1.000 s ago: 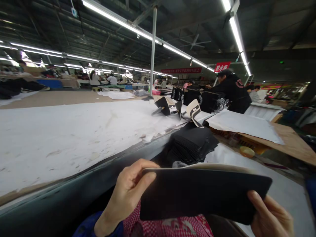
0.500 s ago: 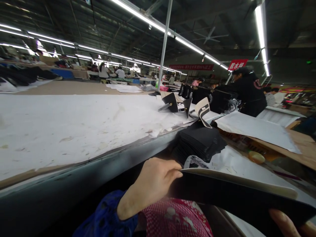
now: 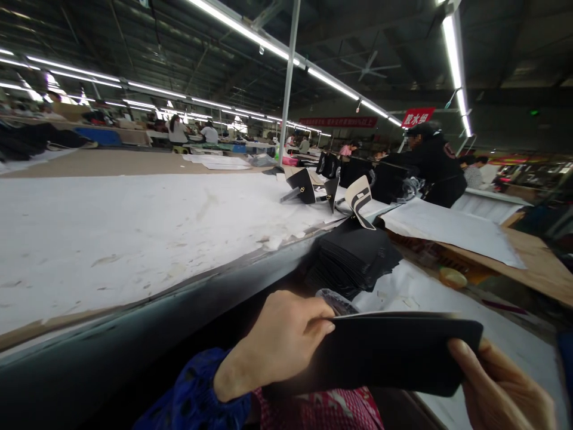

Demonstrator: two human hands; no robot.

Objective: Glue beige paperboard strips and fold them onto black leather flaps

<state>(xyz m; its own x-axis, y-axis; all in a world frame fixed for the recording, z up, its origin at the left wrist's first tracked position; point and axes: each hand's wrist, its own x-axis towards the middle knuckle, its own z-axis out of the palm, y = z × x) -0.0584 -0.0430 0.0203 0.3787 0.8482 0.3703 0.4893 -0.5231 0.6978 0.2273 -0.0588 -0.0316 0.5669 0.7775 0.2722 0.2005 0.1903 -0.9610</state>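
Observation:
A flat black panel, leather-like with a pale back edge (image 3: 389,352), is held up over my lap. My left hand (image 3: 286,340) pinches its upper left edge between thumb and fingers. At the panel's right end my right hand (image 3: 496,382) grips it, thumb on the near face and fingers behind. Just beyond the panel lies a stack of black pieces (image 3: 356,254), and a clear plastic-looking item (image 3: 338,301) shows partly behind the top edge. A curved cream and black piece (image 3: 359,200) stands tilted above the stack.
A long white-covered table (image 3: 134,233) runs along the left, with black flaps bearing gold fittings (image 3: 302,186) at its far end. A white sheet (image 3: 452,230) lies on a board at right, near a yellowish bowl (image 3: 453,276). A person in black (image 3: 441,167) stands beyond.
My right hand has moved left and more of it shows. The panel now faces me more squarely, with less of its pale back visible. The view has shifted slightly.

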